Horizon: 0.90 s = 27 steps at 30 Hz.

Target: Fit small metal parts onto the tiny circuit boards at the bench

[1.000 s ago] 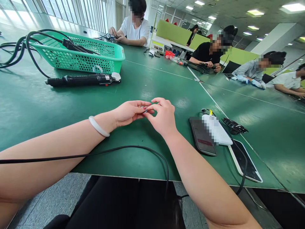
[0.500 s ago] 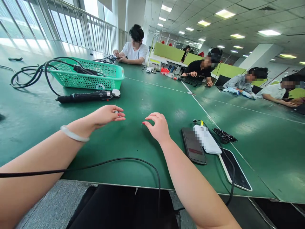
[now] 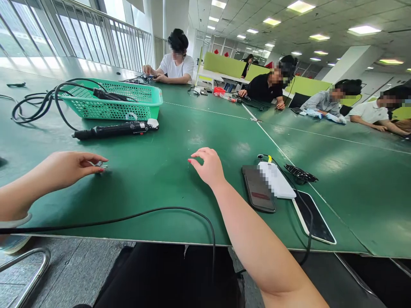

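My left hand (image 3: 72, 170) is over the left part of the green table (image 3: 154, 179), its fingers curled round small shiny metal pieces (image 3: 99, 164). Their exact kind is too small to make out. To the right, my right hand (image 3: 209, 167) hovers above the table with thumb and forefinger brought close in a pinch. Whatever may be between those tips is too small to see. A black electric screwdriver (image 3: 112, 130) with a pale end lies beyond my left hand, in front of a green plastic basket (image 3: 128, 112).
The basket holds a black device (image 3: 111, 95) and coiled cable. At right lie a dark phone (image 3: 258, 192), a white power bank (image 3: 279, 182), a white-edged phone (image 3: 316, 218) and a black hair clip (image 3: 301, 173). A black cable (image 3: 144, 211) crosses the near edge. Several people sit farther along.
My left hand has moved left and slightly nearer, away from my right hand, with the metal pieces in it. My right hand has stayed nearly in place, and the view has shifted slightly.
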Available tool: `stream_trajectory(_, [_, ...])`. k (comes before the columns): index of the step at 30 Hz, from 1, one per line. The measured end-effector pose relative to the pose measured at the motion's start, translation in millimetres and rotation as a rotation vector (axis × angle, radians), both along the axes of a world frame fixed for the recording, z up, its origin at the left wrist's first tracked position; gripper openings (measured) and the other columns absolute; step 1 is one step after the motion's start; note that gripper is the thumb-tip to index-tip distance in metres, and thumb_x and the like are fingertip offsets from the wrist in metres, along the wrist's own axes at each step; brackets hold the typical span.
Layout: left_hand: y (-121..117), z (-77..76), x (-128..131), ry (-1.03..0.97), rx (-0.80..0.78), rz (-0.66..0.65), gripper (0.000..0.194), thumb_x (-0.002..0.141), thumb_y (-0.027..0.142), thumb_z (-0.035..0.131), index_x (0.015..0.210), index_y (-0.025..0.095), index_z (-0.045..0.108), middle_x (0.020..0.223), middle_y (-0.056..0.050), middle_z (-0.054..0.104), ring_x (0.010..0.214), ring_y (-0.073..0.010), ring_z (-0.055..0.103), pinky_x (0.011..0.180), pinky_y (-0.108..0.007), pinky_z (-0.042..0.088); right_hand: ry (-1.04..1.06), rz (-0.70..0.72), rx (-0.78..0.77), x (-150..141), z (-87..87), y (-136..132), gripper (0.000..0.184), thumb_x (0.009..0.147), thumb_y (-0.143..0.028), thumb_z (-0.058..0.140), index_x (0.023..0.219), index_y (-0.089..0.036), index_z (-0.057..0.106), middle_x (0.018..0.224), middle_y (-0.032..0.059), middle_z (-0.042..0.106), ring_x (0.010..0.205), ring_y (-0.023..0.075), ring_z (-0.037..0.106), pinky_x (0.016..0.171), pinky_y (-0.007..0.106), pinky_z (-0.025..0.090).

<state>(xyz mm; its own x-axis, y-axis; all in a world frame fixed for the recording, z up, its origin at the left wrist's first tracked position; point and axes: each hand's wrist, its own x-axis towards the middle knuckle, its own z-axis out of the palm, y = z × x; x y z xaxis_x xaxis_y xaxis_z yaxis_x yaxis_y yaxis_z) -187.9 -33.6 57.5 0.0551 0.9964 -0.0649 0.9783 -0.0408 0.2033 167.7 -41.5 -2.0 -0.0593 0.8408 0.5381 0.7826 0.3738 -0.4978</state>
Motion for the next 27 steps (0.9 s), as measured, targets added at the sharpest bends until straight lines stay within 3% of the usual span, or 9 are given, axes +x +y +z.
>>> stream_trajectory(6, [6, -9.8, -8, 0.060, 0.054, -0.090, 0.037, 0.072, 0.052, 0.058, 0.097, 0.029, 0.071, 0.088, 0.001, 0.073, 0.083, -0.0213, 0.062, 0.070, -0.022, 0.037, -0.012, -0.007, -0.020, -1, -2.0, -1, 0.015, 0.083, -0.034, 0.061, 0.085, -0.023, 0.069, 0.098, 0.0044, 0.065, 0.096, 0.0211, 0.055, 0.087, 0.038, 0.044])
stream_trajectory(11, [12, -19.4, -26, 0.096, 0.081, -0.214, 0.035, 0.074, 0.049, 0.056, 0.100, 0.030, 0.070, 0.105, 0.001, 0.070, 0.094, -0.0222, 0.059, 0.078, -0.023, 0.036, -0.012, -0.011, -0.031, -1, -2.9, 1, 0.015, 0.083, -0.034, 0.059, 0.083, -0.023, 0.069, 0.097, 0.0043, 0.065, 0.096, 0.0213, 0.055, 0.088, 0.039, 0.043])
stream_trajectory(15, [14, -20.2, -34, 0.109, 0.060, -0.238, 0.037, 0.074, 0.049, 0.056, 0.101, 0.029, 0.072, 0.104, -0.002, 0.070, 0.097, -0.0253, 0.060, 0.081, -0.025, 0.037, -0.006, -0.006, -0.030, 0, -3.3, 1, 0.015, 0.083, -0.034, 0.058, 0.082, -0.023, 0.069, 0.096, 0.0040, 0.065, 0.096, 0.0210, 0.055, 0.087, 0.038, 0.043])
stream_trajectory(27, [12, -17.1, -31, 0.127, 0.035, -0.239, 0.035, 0.070, 0.050, 0.060, 0.097, 0.031, 0.073, 0.095, -0.001, 0.071, 0.085, -0.0208, 0.060, 0.075, -0.021, 0.037, 0.005, -0.002, -0.035, 0, -2.8, 0, 0.016, 0.084, -0.033, 0.058, 0.081, -0.023, 0.070, 0.094, 0.0035, 0.064, 0.095, 0.0201, 0.055, 0.087, 0.037, 0.044])
